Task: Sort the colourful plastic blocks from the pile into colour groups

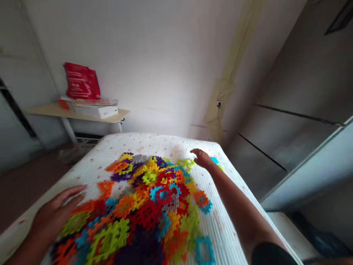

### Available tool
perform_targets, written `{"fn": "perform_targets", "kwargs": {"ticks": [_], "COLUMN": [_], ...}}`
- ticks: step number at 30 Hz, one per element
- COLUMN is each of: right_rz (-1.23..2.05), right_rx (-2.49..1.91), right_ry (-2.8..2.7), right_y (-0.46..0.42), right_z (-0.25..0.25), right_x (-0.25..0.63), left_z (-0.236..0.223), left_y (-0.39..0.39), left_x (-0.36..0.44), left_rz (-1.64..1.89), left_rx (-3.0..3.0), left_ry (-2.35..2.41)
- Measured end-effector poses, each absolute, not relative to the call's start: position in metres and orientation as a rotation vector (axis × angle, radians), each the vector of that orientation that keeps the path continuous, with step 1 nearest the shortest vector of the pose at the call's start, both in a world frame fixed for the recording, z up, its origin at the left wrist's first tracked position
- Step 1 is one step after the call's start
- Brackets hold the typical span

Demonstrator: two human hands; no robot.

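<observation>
Left hand [55,211]: lower left of frame, thumb and fingers apart, no piece seen between them; at the left edge of the pieces, contact uncertain.

Counter [52,109]: upper left; carries a white box [96,111] with a red bag [82,81] above it.

Orange triangle [106,188]: left of centre, at the heap's edge.

Pieces [147,215]: mixed colours, toothed edges, overlapping; lower centre, spread on the bed [165,141].

Green piece [186,163]: centre, just left of the right fingertips.

Right hand [201,159]: right of centre, forefinger stretched out, fingers apart, no piece visible in them.

Blue frame [198,252]: bottom edge, right of centre.

Blue piece [214,160]: beyond the right hand.

Handling note (judgement): teeth may catch on neighbours. Best pinch one piece by a free rim and lift straight up, left hand steadying the heap lightly.
</observation>
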State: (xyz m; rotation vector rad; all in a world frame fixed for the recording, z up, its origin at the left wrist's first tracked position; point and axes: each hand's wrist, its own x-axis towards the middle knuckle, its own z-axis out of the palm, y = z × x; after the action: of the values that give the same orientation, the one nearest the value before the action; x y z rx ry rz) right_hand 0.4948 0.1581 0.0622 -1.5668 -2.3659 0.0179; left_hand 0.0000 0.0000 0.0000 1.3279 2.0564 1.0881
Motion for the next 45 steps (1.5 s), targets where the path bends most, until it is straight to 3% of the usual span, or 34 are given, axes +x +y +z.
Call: {"fn": "perform_targets", "kwargs": {"ticks": [9, 15, 24, 35, 41, 45], "right_rz": [0.110, 0.447, 0.964, 0.495, 0.435, 0.597], "right_rx": [-1.714, -1.574, -1.490, -1.219, -1.008, -0.773], "right_ry": [-2.219, -2.100, -1.670, -1.993, -2.300, -2.372], "right_y": [0.141, 0.123, 0.107, 0.060, 0.019, -0.007], "right_z": [0.015, 0.025, 0.033, 0.069, 0.080, 0.096], "right_x": [0.449, 0.430, 0.406, 0.362, 0.327, 0.319], "left_z": [0.018, 0.012, 0.018, 0.033, 0.037, 0.035], "left_y": [0.064, 0.097, 0.087, 0.067, 0.062, 0.062], "left_x": [0.024, 0.050, 0.081, 0.084, 0.082, 0.078], "left_rz": [1.030, 0.992, 1.041, 1.123, 1.117, 1.121], "left_rx": [1.647, 1.651, 1.645, 1.336, 1.296, 1.318], "left_ry": [1.831, 1.880, 1.525, 1.266, 1.197, 1.161]}}
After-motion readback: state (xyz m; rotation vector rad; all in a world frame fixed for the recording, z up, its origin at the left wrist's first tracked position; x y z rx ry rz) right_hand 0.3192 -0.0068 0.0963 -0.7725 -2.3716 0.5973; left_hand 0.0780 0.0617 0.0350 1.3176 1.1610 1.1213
